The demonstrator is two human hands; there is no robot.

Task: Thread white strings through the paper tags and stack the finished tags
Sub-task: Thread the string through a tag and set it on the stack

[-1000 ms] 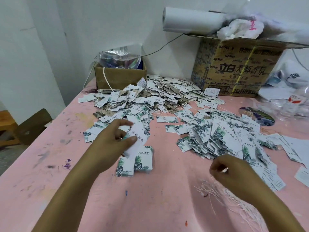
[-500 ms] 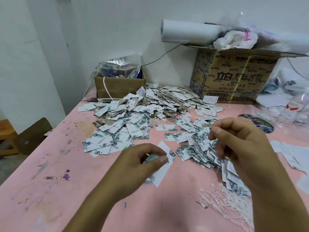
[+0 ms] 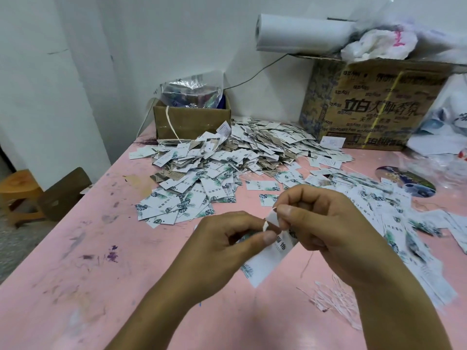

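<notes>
My left hand (image 3: 227, 245) pinches a white paper tag (image 3: 267, 261) with green leaf print near its top end, above the pink table. My right hand (image 3: 326, 223) meets it from the right, its fingertips holding a white string (image 3: 273, 212) at the tag's top edge. Whether the string passes through the hole is hidden by my fingers. A bundle of loose white strings (image 3: 333, 296) lies on the table below my right wrist. Loose tags (image 3: 177, 205) are spread in front of my hands, and more tags (image 3: 394, 223) lie at the right.
A big heap of tags with strings (image 3: 257, 147) fills the far middle of the pink table (image 3: 101, 274). A small cardboard box (image 3: 192, 120) and a large printed carton (image 3: 374, 102) stand at the wall. A round disc (image 3: 406, 180) lies right; a wooden stool (image 3: 20, 190) stands left.
My right hand came in from the right with a string and now touches the tag's top. My left hand lifted the tag toward the middle. The camera tilted slightly.
</notes>
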